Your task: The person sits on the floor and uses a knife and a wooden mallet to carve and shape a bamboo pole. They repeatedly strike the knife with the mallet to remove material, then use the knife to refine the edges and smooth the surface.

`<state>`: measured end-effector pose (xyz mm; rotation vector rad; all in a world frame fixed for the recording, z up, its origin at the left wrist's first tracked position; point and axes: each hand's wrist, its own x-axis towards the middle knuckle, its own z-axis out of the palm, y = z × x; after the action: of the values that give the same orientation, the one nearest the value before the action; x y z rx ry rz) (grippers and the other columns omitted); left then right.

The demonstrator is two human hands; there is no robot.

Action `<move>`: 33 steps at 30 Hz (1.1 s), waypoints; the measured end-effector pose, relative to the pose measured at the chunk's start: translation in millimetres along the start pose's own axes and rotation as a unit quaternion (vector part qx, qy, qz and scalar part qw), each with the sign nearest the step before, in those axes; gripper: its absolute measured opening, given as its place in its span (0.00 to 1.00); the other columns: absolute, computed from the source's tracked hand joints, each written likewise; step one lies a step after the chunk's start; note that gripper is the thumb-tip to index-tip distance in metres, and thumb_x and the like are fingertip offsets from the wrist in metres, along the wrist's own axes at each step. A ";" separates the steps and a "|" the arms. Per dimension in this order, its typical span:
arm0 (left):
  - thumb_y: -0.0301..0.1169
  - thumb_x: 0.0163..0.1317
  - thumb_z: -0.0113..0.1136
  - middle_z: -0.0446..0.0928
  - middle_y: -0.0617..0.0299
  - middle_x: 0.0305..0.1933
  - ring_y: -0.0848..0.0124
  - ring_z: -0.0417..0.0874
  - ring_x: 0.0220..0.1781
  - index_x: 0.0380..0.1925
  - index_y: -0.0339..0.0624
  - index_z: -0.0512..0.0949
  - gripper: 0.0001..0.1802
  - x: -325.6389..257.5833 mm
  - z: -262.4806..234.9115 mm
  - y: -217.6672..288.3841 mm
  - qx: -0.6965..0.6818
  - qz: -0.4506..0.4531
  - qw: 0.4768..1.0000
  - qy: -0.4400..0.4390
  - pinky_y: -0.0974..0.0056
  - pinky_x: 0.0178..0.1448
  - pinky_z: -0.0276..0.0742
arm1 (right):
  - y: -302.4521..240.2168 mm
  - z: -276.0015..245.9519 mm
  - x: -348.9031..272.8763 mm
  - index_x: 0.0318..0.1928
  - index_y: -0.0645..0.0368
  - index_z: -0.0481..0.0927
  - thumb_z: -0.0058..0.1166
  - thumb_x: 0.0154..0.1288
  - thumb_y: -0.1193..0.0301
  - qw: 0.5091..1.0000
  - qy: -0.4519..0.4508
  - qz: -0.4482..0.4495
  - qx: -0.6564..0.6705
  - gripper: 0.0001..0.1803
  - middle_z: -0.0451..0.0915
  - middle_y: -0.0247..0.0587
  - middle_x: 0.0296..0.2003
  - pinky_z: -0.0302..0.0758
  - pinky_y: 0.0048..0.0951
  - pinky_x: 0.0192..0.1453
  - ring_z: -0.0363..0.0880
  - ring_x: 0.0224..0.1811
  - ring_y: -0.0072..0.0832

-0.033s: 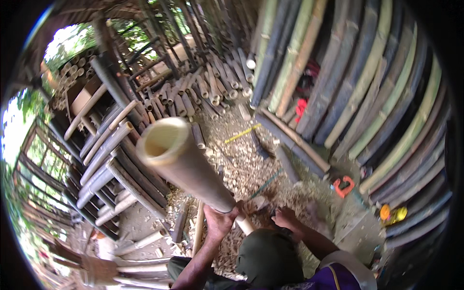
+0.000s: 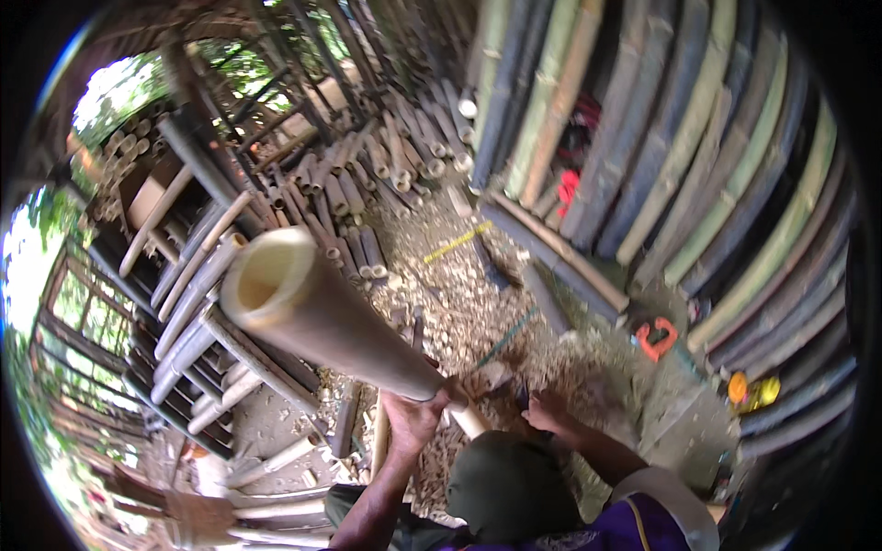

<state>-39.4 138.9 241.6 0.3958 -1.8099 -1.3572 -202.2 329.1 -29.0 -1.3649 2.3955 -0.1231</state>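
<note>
From the head view, the left hand (image 2: 413, 415) is wrapping its fingers around a thick pale bamboo pole (image 2: 322, 321), which is tilting up toward the camera so its hollow end is gaping near the lens. The right hand (image 2: 548, 410) is reaching down beside the pole's lower end over wood shavings (image 2: 459, 303); whether its fingers are gripping anything cannot be told. Bamboo poles (image 2: 698, 184) are leaning along the wall, and an orange-handled saw (image 2: 656, 338) is lying nearby.
</note>
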 end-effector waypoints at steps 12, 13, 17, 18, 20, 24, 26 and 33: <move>0.28 0.55 0.75 0.77 0.52 0.48 0.63 0.80 0.51 0.56 0.40 0.65 0.33 1.4 17.2 -6.0 0.095 -0.043 0.994 0.018 0.52 0.64 0.75 | 4.8 38.8 -17.5 0.57 0.68 0.73 0.57 0.71 0.68 0.957 0.141 0.079 0.240 0.21 0.84 0.54 0.30 0.84 0.47 0.36 0.87 0.30 0.42; 0.27 0.56 0.75 0.77 0.53 0.48 0.63 0.79 0.53 0.57 0.42 0.65 0.33 1.2 13.0 -4.8 0.106 -0.041 0.993 0.015 0.51 0.65 0.75 | -4.1 22.6 -8.7 0.57 0.68 0.73 0.54 0.75 0.68 0.876 0.081 0.069 0.470 0.19 0.83 0.49 0.28 0.83 0.43 0.34 0.86 0.27 0.37; 0.27 0.56 0.76 0.77 0.53 0.49 0.63 0.79 0.54 0.57 0.43 0.65 0.33 2.1 13.8 -14.8 0.054 -0.029 0.998 0.018 0.51 0.66 0.74 | -15.4 -21.0 27.2 0.51 0.69 0.75 0.45 0.84 0.68 0.701 -0.108 -0.044 0.704 0.14 0.82 0.43 0.23 0.78 0.33 0.24 0.82 0.20 0.27; 0.27 0.56 0.76 0.77 0.53 0.49 0.63 0.79 0.54 0.57 0.43 0.65 0.33 2.5 13.2 -15.5 0.054 -0.028 0.998 0.018 0.51 0.67 0.74 | -18.1 -30.7 37.9 0.49 0.70 0.76 0.44 0.84 0.67 0.724 -0.150 -0.034 0.673 0.15 0.83 0.43 0.23 0.78 0.33 0.24 0.82 0.19 0.27; 0.27 0.57 0.76 0.77 0.53 0.49 0.63 0.79 0.54 0.57 0.43 0.65 0.33 3.5 13.5 -16.4 0.053 -0.026 0.998 0.015 0.51 0.67 0.74 | -23.9 -40.8 57.6 0.46 0.71 0.76 0.44 0.84 0.67 0.759 -0.163 -0.052 0.628 0.16 0.83 0.44 0.23 0.79 0.34 0.23 0.83 0.19 0.29; 0.27 0.57 0.77 0.77 0.53 0.49 0.63 0.79 0.53 0.56 0.43 0.65 0.33 1.5 13.6 -15.7 0.053 -0.030 0.998 0.015 0.51 0.67 0.74 | -28.7 -40.8 81.7 0.44 0.74 0.75 0.42 0.84 0.67 0.820 -0.192 -0.077 0.533 0.19 0.83 0.46 0.24 0.79 0.38 0.23 0.85 0.20 0.32; 0.28 0.57 0.77 0.77 0.54 0.48 0.63 0.79 0.53 0.56 0.43 0.66 0.32 4.0 16.4 -13.6 0.048 -0.028 0.998 0.024 0.51 0.66 0.74 | -29.3 -42.3 83.0 0.39 0.73 0.74 0.40 0.84 0.67 0.813 -0.221 -0.074 0.535 0.19 0.82 0.46 0.23 0.80 0.39 0.21 0.86 0.20 0.34; 0.26 0.55 0.75 0.78 0.53 0.47 0.62 0.81 0.51 0.57 0.42 0.68 0.33 5.4 14.9 -14.6 0.089 -0.023 0.995 0.026 0.51 0.66 0.77 | -23.7 -36.9 50.0 0.41 0.68 0.71 0.39 0.86 0.67 0.710 -0.264 0.034 0.652 0.17 0.80 0.44 0.22 0.78 0.39 0.18 0.80 0.15 0.34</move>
<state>-57.2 139.5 229.5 0.5642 -1.8952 -1.2081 -219.3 270.5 -2.8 -0.4575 1.2208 -1.0154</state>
